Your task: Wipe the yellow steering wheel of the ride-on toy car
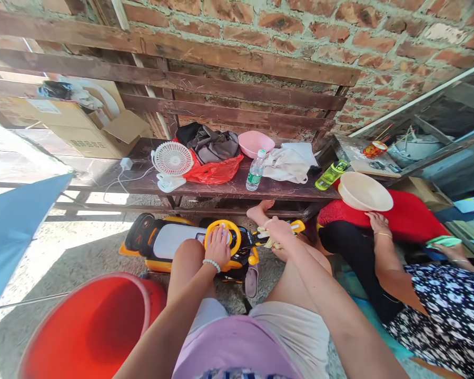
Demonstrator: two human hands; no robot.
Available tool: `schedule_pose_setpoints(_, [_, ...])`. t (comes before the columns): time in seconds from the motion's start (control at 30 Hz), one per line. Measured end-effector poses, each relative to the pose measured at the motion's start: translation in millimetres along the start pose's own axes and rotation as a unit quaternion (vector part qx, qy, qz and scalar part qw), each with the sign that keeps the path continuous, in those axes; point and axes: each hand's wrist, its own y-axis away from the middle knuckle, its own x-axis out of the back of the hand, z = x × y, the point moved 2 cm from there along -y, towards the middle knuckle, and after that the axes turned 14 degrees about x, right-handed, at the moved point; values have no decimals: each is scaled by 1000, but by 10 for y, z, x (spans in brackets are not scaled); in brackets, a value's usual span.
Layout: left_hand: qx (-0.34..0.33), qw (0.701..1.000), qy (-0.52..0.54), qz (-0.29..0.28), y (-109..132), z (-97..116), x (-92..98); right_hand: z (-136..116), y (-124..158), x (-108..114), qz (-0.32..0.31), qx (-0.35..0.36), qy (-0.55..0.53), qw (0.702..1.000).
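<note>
My left hand [219, 247], with a beaded bracelet, lies over the yellow steering wheel [237, 239] of a child's ride-on car [177, 242]. Its fingers are stretched out across the wheel's hub. Between my knees, my right hand [280, 232] is closed on a crumpled cream-coloured cloth [274, 244], held against the black and yellow bar at the car's right end. The fingers are partly hidden by the back of the hand. The car stands on the concrete floor in front of my knees, its long pale seat to the left.
A red tub [90, 326] stands at lower left. On the wooden bench [217, 192] are a white fan [173, 159], a water bottle [255, 171], a pink basin [256, 143] and clothes. At right, another person's hand [379, 223] touches a cream basin [365, 190].
</note>
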Motion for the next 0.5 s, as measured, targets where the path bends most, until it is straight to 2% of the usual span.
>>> schedule_pose_setpoints(0.1, [1, 1000, 3, -7, 0, 12, -1, 371, 109, 38, -27, -79, 37, 996])
schedule_pose_setpoints(0.2, [8, 1000, 9, -7, 4, 37, 30, 503, 255, -77, 20, -103, 92, 990])
schedule_pose_setpoints(0.3, [11, 1000, 14, -10, 9, 59, 73, 369, 370, -286, 68, -103, 129, 984])
schedule_pose_setpoints(0.4, [11, 1000, 13, -15, 13, 74, 107, 170, 447, -481, 98, -124, 96, 983])
schedule_pose_setpoints(0.5, [15, 1000, 10, -23, 11, 86, 120, -8, 530, -691, 124, -45, -11, 991])
